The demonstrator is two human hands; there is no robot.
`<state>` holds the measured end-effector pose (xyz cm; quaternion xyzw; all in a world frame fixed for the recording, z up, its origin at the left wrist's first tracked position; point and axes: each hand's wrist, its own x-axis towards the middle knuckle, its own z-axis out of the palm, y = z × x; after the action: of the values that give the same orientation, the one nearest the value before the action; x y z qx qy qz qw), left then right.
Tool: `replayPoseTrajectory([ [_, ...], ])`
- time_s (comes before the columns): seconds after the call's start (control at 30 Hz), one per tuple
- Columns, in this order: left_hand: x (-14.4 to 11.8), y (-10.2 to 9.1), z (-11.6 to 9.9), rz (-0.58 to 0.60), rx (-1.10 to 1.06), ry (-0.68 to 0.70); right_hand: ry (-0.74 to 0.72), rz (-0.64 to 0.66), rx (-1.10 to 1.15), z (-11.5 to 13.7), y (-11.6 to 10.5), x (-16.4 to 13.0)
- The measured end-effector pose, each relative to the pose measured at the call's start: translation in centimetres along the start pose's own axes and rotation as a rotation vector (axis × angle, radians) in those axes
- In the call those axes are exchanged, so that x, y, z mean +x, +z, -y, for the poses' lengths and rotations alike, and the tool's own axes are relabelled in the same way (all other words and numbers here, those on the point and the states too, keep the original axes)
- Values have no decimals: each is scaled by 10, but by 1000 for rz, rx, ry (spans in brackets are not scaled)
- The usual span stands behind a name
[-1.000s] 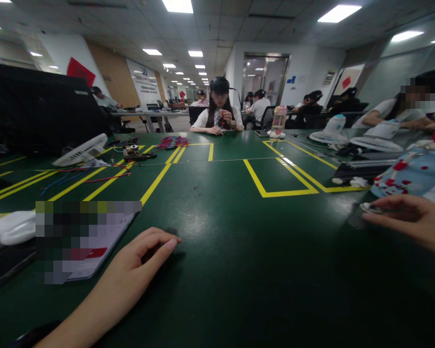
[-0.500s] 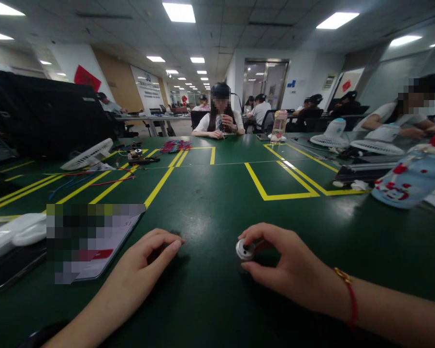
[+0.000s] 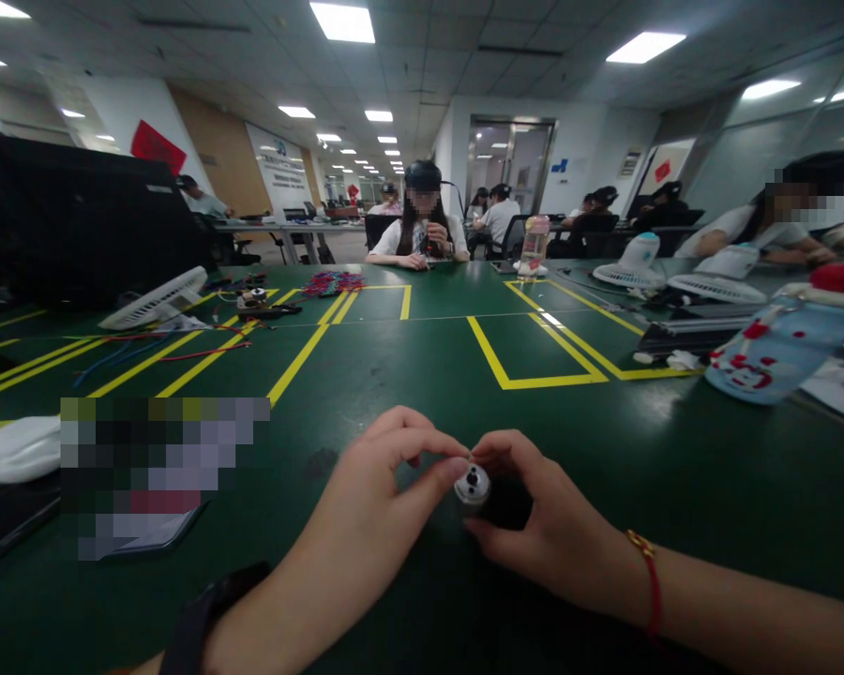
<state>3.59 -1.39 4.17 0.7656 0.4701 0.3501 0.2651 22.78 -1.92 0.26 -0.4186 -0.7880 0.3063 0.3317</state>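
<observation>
Your right hand (image 3: 555, 534) pinches the small motor (image 3: 473, 486) just above the green table (image 3: 422, 375), silver end facing you; your left hand (image 3: 386, 487) fingertips touch it from the left.

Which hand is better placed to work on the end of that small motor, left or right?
Left, probably. The right hand already wraps the small motor and props it on the green table, so it is taken up. The left hand has its fingertips pinched right at the motor's silver end.
</observation>
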Motion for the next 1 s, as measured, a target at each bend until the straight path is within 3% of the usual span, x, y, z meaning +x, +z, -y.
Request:
replayPoseTrajectory([
  [0.13,-4,1,15,52,38,-76,10,1,-61,-1,-5,-3],
  [0.27,-9,17,30,164,172,-31,13,-21,-80,-4,-1,-3],
  [0.4,-11,21,33,168,148,-13,-6,-142,-114,-8,-8,-2],
  [0.47,-13,10,34,136,101,-47,-3,-231,-161,-16,-24,-5],
  [0.57,-20,-19,44,54,92,-156,99,-401,-320,-40,-66,-17],
  [0.7,-32,-53,69,-38,66,-371,447,-592,-602,-83,-135,-48],
  [0.8,-38,-62,84,-83,38,-457,620,-592,-691,-110,-171,-70],
  [0.9,-42,-59,89,-119,33,-458,594,-556,-778,-118,-178,-77],
  [1.0,-44,-55,89,-141,39,-447,345,-670,-1051,-101,-153,-65],
])
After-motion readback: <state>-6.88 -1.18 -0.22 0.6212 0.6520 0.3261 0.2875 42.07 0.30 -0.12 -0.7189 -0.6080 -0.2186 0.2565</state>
